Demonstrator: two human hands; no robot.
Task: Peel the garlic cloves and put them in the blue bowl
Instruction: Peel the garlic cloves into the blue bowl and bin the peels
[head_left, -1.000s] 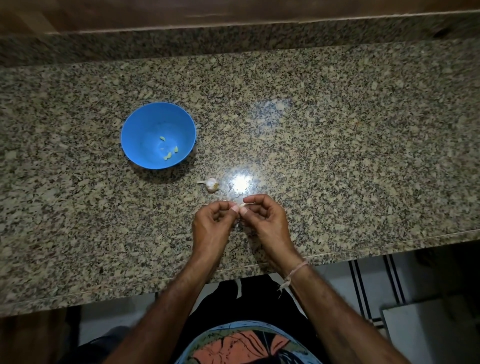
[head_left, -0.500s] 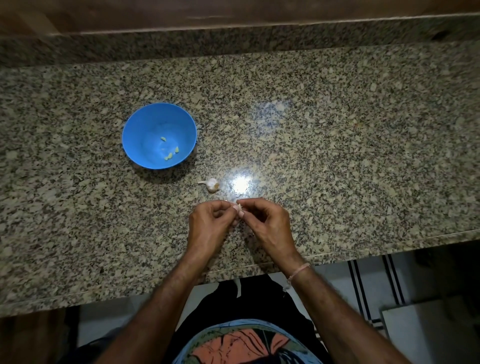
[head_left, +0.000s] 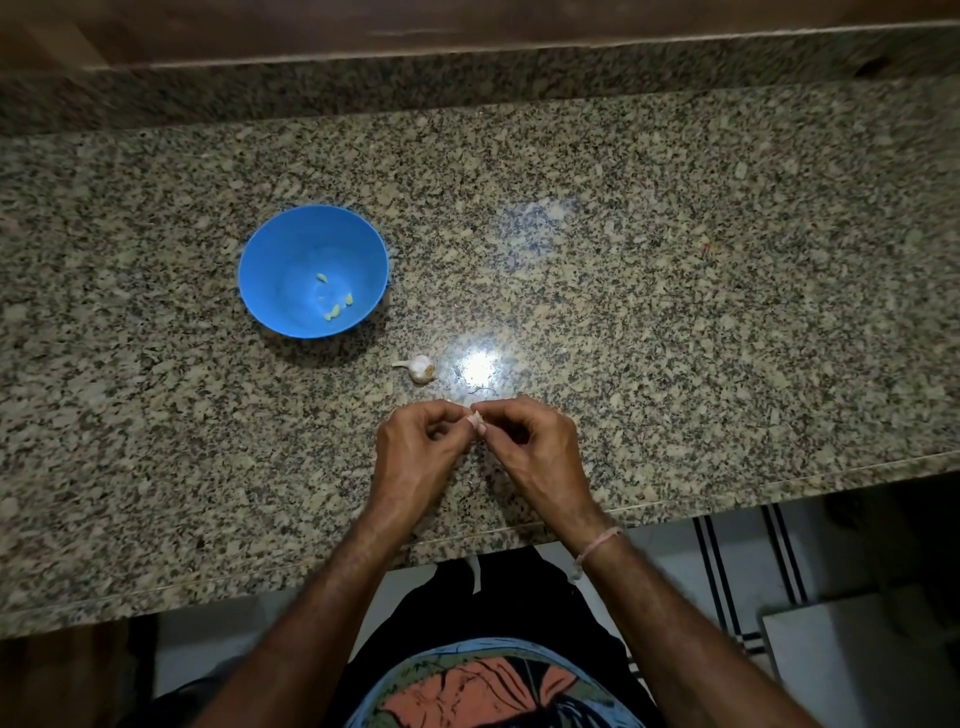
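Observation:
Over the near part of the granite counter, my left hand and my right hand meet fingertip to fingertip. Between them they pinch a small pale garlic clove, mostly hidden by the fingers. A partly stripped garlic bulb lies on the counter just beyond my hands. The blue bowl stands further back to the left, with three peeled yellowish cloves inside.
A thin scrap of garlic skin lies beside a bright light glare on the granite counter. The counter's front edge runs just below my wrists, and a raised granite ledge and wooden wall border the back.
My hands have stayed in nearly the same spot, with the fingertips shifting slightly on the clove. The bowl and the bulb have not moved.

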